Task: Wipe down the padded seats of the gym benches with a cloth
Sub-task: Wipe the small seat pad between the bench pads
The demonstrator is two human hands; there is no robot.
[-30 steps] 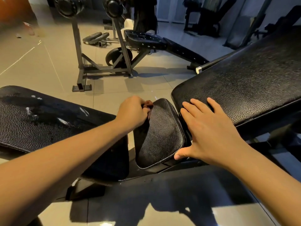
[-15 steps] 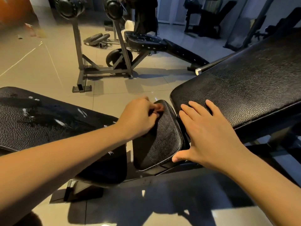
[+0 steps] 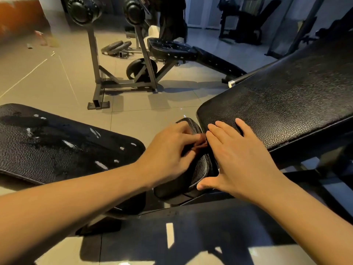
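Note:
A small black padded seat lies between a long inclined black backrest pad on the right and another bench's black pad on the left, which shows wet streaks. My left hand rests on the small seat, its curled fingers gripping a bunched reddish cloth; only a bit of cloth shows. My right hand lies flat with fingers spread on the lower edge of the backrest pad, thumb at the seat's near corner. The two hands almost touch.
A third bench with a barbell rack stands on the tiled floor behind. Weight plates lie on the floor near it. More dark machines stand at the back right. A bar end pokes out beside the backrest.
My left hand has slid the cloth across the small seat from its far left corner toward my right hand. The right hand has stayed on the backrest edge.

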